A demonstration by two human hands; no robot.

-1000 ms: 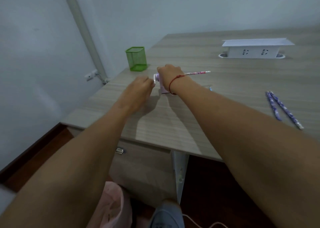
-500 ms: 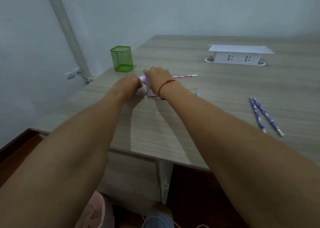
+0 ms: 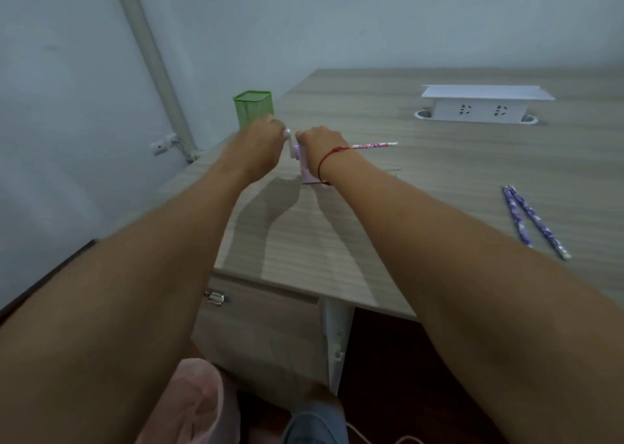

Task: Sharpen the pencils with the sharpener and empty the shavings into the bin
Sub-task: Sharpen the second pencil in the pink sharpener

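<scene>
1. Dark floor lies at the nearest edge of the view. On it, below the counter [image 3: 337,241], stands a bin [image 3: 199,406] lined with pink plastic.
2. Just above the bin is a drawer front [image 3: 263,322] with a small metal latch [image 3: 214,298] at its upper left corner.
3. Two bare forearms reach forward over the pale wood-grain counter.
4. At the right side, two purple pencils [image 3: 515,214] lie side by side, close together at their far ends and well apart from both hands.
5. The sharpener [image 3: 306,172], pale pink, stands on the counter near its left edge. The right hand hides most of it.
6. The right hand [image 3: 319,143], with a red string [image 3: 329,155] around the wrist, lies on top of the sharpener. Its grip is clamped over the body.
7. The left hand [image 3: 261,153] is just to the left, with its fingers curled. Its grip is closed on the white crank [image 3: 288,136] at the sharpener's side.
8. A pink patterned pencil [image 3: 373,145] sticks out of the sharpener to the right, about level and raised above the counter.
9. Behind the left hand, a green mesh holder [image 3: 252,108] stands upright near the far left corner. I cannot tell what is inside it.
10. Farther to the right sits a white socket box [image 3: 479,107]. Behind everything there is a grey wall [image 3: 371,18] with a pale pipe [image 3: 152,59] running down it.
</scene>
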